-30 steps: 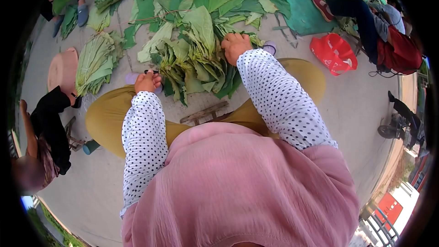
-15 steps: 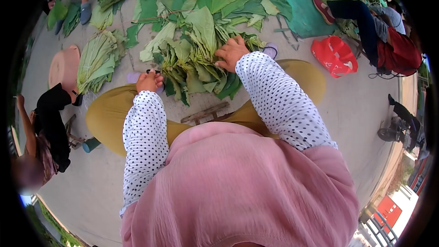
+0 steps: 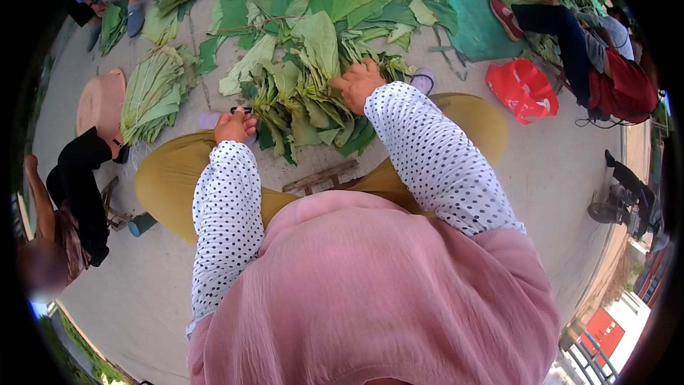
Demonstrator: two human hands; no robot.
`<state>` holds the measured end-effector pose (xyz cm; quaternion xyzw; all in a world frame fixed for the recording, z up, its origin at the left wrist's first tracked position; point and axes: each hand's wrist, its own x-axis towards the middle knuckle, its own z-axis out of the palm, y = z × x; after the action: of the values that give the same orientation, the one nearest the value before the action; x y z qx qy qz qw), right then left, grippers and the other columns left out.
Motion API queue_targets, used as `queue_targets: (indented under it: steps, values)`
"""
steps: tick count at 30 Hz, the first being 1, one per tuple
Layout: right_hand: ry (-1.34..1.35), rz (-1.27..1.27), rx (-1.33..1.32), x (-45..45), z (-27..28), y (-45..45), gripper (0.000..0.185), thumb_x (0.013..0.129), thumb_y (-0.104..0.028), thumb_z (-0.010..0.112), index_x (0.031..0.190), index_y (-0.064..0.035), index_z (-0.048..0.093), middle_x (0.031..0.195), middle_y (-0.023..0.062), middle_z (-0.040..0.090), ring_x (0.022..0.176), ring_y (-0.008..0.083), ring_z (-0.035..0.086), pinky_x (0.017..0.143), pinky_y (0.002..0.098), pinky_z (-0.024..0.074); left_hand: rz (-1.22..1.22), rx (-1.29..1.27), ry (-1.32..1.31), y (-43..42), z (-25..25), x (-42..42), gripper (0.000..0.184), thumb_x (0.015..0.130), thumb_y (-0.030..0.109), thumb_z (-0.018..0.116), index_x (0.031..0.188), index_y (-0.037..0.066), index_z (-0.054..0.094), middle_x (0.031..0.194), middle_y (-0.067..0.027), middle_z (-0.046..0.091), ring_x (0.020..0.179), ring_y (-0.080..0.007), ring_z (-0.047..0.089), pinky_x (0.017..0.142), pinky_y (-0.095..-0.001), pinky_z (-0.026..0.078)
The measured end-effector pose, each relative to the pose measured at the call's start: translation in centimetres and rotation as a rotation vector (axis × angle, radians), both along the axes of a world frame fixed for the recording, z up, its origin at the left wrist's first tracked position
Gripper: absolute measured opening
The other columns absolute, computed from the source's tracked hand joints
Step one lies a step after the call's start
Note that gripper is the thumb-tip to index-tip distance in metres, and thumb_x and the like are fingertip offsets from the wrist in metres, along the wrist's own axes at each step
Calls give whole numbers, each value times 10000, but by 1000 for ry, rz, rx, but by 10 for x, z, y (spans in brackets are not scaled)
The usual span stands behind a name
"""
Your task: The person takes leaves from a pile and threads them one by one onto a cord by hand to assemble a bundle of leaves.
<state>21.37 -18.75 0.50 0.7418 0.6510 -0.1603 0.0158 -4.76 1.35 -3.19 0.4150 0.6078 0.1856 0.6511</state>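
A heap of green leaves lies on the concrete between my feet, its stem ends turned toward me. My left hand is curled round a small dark object at the heap's left side; what it is I cannot make out. On the heap's right side rests my right hand, its fingers apart and touching the leaves. One large pale leaf stands up from the middle of the heap.
A bundle of leaves and a pink basin are at the left. More leaves lie on a green sheet ahead. At right is a red plastic bag. Seated people are on both sides. A low wooden stool is by my legs.
My right hand has moved left and slightly down across the leaves. My left hand has hardly moved. At the upper left, a co-worker's large leaf has been lowered out of sight.
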Motion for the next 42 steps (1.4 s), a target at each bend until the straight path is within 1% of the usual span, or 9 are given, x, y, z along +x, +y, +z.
queue_targets:
  steps: [7,9,13,16,18,24,28,35,42]
  values:
    - [16,29,-59,-1,12,4,372,895,-325,546,1233,-167,540,1077,88,600,1162,275,453,1069,537,179,-7,-10,-9,4,-6,-3,154,901,173,596,856,46,522,814,-96,657,605,-153,638,471,-259,505]
    - [-44,15,-123,-3,18,5,374,897,-352,543,1211,-150,551,1142,86,557,1172,276,443,1061,535,195,-32,-39,-5,6,-7,-4,161,905,159,595,974,45,505,871,-122,655,669,-201,640,529,-319,505]
    - [-106,-71,-177,1,10,8,356,885,-307,557,1195,-132,557,1188,82,516,1188,273,427,1052,528,214,-48,-37,-9,6,-7,-4,167,908,162,590,986,42,502,878,-123,655,675,-201,640,537,-319,506]
    - [-155,-120,-207,7,-6,6,381,884,-240,540,1251,-138,530,1279,72,480,1234,263,392,1048,530,218,-18,-32,-20,3,-1,-1,135,899,162,599,889,46,530,833,-103,662,607,-158,638,476,-270,506]
    - [-104,-9,37,6,-13,5,396,853,-176,559,1248,-156,538,1261,54,503,1236,236,389,1055,495,211,-4,-35,-11,1,-1,-1,139,900,166,598,890,48,525,829,-100,659,603,-159,638,473,-269,506]
    - [76,-48,103,-11,-13,16,397,825,-238,634,1208,-163,563,1210,15,563,1204,203,421,1025,457,242,6,-13,-7,-1,6,2,145,900,168,600,893,44,525,820,-89,650,603,-161,640,471,-265,510]
    - [41,-20,48,-13,-13,23,366,828,-288,644,1162,-153,580,1156,12,575,1173,199,437,1020,458,242,-21,-18,13,-3,10,2,147,902,165,595,901,35,526,827,-92,651,616,-161,642,476,-265,514]
    - [-102,-98,29,3,-17,13,339,776,-139,584,1113,-103,591,1159,33,557,1156,226,440,1018,523,229,-21,-15,-14,0,6,-1,156,911,175,578,927,27,531,843,-96,652,648,-163,644,508,-269,521]
    - [52,-91,194,-11,-16,15,308,832,-219,602,1122,-117,591,1220,55,529,1228,225,411,1066,512,188,-17,-32,-60,-4,11,3,151,908,171,584,915,33,523,850,-100,644,642,-167,641,497,-271,517]
